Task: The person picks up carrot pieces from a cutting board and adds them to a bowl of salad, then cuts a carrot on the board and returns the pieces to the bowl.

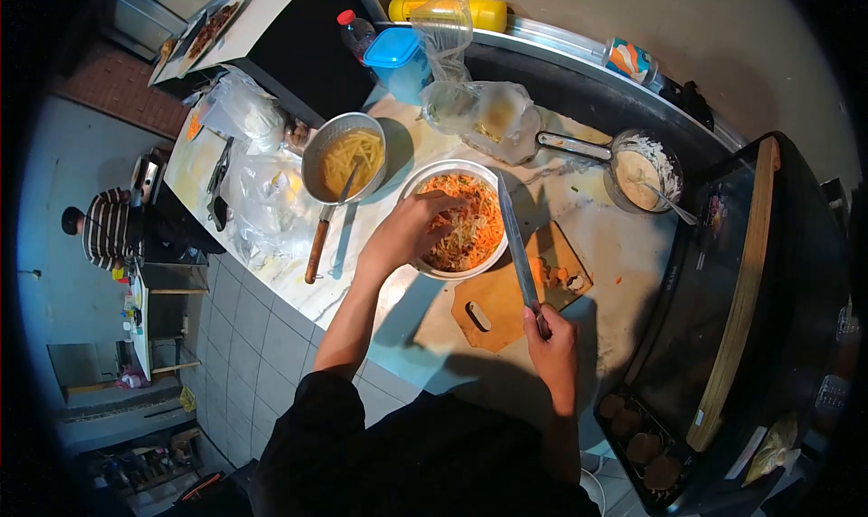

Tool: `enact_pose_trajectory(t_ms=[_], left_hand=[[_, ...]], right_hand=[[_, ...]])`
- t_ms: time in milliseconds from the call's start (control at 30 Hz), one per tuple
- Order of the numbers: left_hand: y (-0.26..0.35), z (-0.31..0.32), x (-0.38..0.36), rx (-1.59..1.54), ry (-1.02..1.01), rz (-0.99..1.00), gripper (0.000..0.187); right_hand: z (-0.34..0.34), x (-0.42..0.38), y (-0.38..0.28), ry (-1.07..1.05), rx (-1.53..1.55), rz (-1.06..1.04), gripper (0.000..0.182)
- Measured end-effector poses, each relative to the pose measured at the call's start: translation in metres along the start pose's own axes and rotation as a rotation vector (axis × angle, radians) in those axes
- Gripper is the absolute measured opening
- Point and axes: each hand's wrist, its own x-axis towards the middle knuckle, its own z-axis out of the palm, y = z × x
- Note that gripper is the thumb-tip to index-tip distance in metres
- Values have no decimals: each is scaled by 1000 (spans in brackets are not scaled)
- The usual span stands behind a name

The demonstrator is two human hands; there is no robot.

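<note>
My left hand (419,226) reaches into a metal bowl (409,189) of shredded carrot and paler shreds (466,237). Its fingers look stretched out and apart over the shreds, though their tips are partly hidden. A long knife (517,246) is held by the handle in my closed right hand (551,343). The blade points away from me, beside the bowl's right rim and above a wooden cutting board (497,322). Small carrot pieces (551,273) lie on the board's far right part.
Left of the bowl stands a saucepan (380,169) of pale strips in liquid. A pan of batter (637,178) with a spoon sits at the back right. Plastic bags (262,200), a blue-lidded container (393,48) and a black appliance (705,291) surround the work area. Far left, a person (113,227) stands.
</note>
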Motion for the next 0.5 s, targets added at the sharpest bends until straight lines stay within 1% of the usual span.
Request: enact_pose_trajectory(t_ms=[133,200,233,300,333,400,500], left_hand=[[4,0,-5,57,-14,-35,45],[4,0,-7,251,42,-32,54],[1,1,-9,249,42,-33,54],[-10,8,-12,274,-9,-45,67],[-12,12,-13,275,-9,-47,67],[-13,23,-12,237,-7,-49,73],[-18,32,-9,205,10,-19,68]], right_hand=[[-1,-1,-1,-7,8,-5,24],[0,-1,2,-2,3,-4,24],[0,-1,4,2,0,-4,24],[-2,-1,3,0,3,0,24],[-2,-1,3,1,8,3,24],[-1,0,6,-5,11,14,24],[1,0,3,-16,14,16,24]])
